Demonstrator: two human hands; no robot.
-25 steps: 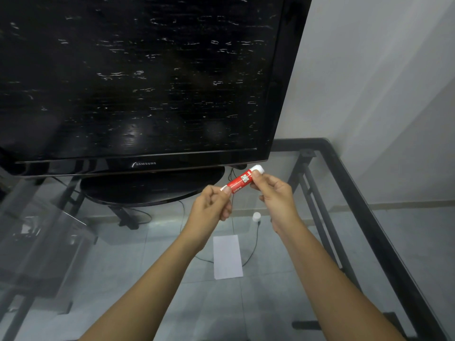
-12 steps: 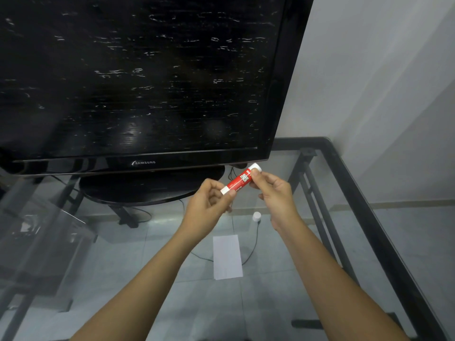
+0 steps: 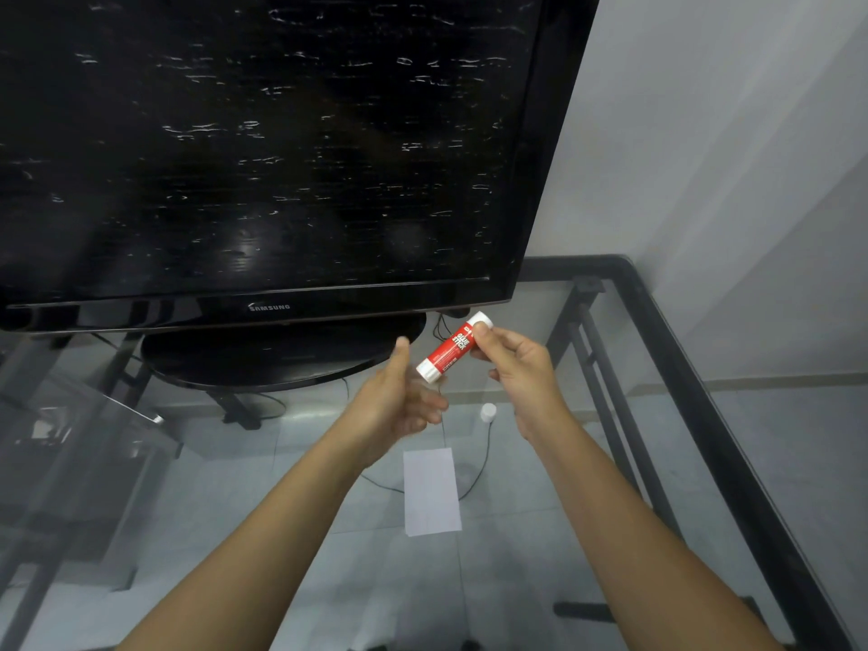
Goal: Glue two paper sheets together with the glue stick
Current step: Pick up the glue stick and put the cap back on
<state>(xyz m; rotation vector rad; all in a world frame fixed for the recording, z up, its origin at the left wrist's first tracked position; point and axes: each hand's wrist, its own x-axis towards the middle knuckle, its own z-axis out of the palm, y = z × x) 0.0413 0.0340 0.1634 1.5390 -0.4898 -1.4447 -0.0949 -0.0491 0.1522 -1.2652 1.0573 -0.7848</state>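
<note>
Head view of a glass-topped table (image 3: 704, 462) with a black frame, set against a pale wall, on which a dark television (image 3: 263, 152) stands on its oval base. The right hand (image 3: 519, 364) holds the glue stick (image 3: 452, 347) in the air above the glass, thumb and fingertips pinched on its upper, far end (the red label reads "GLUE STICK"); the tube slants down toward the left, and its lower white end hangs free. The left hand (image 3: 399, 401) is just beside that lower end but apart from it, thumb raised and fingers loosely curled and blurred, with nothing in its grasp. A small white cap (image 3: 488, 412) stands on the glass below the right hand, near the wrist. A white paper sheet (image 3: 432, 491) lies flat on the glass between the two forearms, nearer the viewer than the cap; whether it is one sheet or two stacked cannot be told
</note>
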